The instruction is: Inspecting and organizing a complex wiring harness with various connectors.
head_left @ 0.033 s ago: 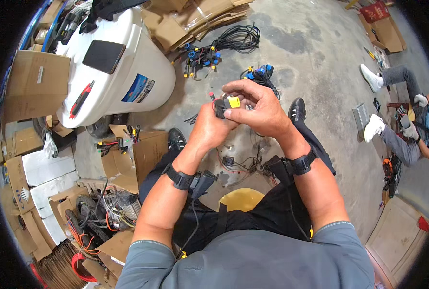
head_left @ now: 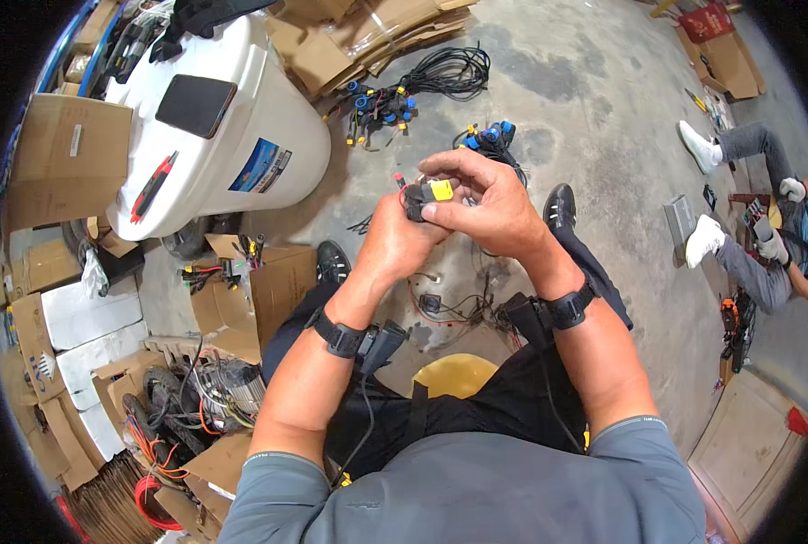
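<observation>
Between my hands is a cable connector (head_left: 415, 203) with a black body, a yellow end and a short red wire beside it. My left hand (head_left: 399, 238) is closed around its lower side, and most of these fingers are hidden. My right hand (head_left: 490, 204) pinches it, the thumb against the black part and the index finger arched above the yellow end. Beneath my hands, thin dark wires and a small black part (head_left: 430, 304) lie on the concrete floor. Past my right hand sits a bundle of black cables with blue connectors (head_left: 490, 140).
To the left stands a white bucket (head_left: 304, 154) bearing a phone (head_left: 195, 106) and a red cutter (head_left: 154, 189). A second cable bundle (head_left: 449, 72) lies ahead. An open carton (head_left: 282, 286) is by my left foot. At the right, a gloved co-worker (head_left: 771, 227) sits among tools.
</observation>
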The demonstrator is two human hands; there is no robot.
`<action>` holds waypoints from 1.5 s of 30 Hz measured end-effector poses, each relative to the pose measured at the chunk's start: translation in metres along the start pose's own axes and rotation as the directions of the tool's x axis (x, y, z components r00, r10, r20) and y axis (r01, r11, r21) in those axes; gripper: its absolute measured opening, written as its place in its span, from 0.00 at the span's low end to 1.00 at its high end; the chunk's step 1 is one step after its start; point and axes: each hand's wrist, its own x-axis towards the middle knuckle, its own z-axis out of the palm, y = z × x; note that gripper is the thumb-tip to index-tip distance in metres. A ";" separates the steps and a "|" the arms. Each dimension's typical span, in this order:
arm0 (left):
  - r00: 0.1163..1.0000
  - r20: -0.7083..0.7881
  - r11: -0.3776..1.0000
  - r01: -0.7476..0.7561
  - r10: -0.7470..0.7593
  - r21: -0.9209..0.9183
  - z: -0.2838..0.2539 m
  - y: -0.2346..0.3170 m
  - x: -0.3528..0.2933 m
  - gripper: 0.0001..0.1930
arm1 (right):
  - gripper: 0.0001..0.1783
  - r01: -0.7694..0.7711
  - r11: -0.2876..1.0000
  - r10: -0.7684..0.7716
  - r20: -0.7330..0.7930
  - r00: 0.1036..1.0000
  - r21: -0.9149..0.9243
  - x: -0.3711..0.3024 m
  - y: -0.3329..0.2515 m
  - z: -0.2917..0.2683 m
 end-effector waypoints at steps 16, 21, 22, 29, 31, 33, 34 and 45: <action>0.994 -0.103 0.518 -0.099 0.021 -0.850 -0.026 0.003 0.012 0.14 | 0.33 -0.242 0.890 0.113 0.326 0.938 0.386 0.005 0.020 0.029; 0.983 -0.176 0.537 -0.172 0.046 -0.826 -0.034 0.002 0.014 0.18 | 0.13 -0.164 0.973 0.112 0.287 0.951 0.164 0.000 0.039 0.044; 0.983 -0.178 0.541 -0.173 0.043 -0.823 -0.036 0.001 0.012 0.18 | 0.13 -0.164 0.972 0.110 0.290 0.951 0.169 -0.001 0.036 0.045; 0.971 -0.214 0.619 -0.233 0.106 -0.750 -0.045 -0.009 0.018 0.16 | 0.15 -0.065 0.997 0.073 0.238 0.969 -0.044 -0.006 0.021 0.049; 0.966 -0.213 0.647 -0.258 0.149 -0.717 -0.046 -0.011 0.018 0.16 | 0.15 -0.130 0.991 0.137 0.225 0.965 -0.043 -0.006 0.020 0.047; 0.975 -0.166 0.638 -0.224 0.151 -0.736 -0.044 -0.012 0.014 0.16 | 0.14 -0.159 0.987 0.153 0.222 0.963 0.011 -0.004 0.023 0.047; 0.978 -0.142 0.634 -0.207 0.152 -0.745 -0.044 -0.013 0.014 0.17 | 0.14 -0.193 0.979 0.175 0.216 0.961 0.066 -0.003 0.024 0.046; 0.979 -0.022 0.572 -0.136 0.202 -0.809 -0.038 -0.001 0.012 0.28 | 0.15 -0.335 0.814 0.217 0.287 0.933 0.474 -0.001 0.016 0.035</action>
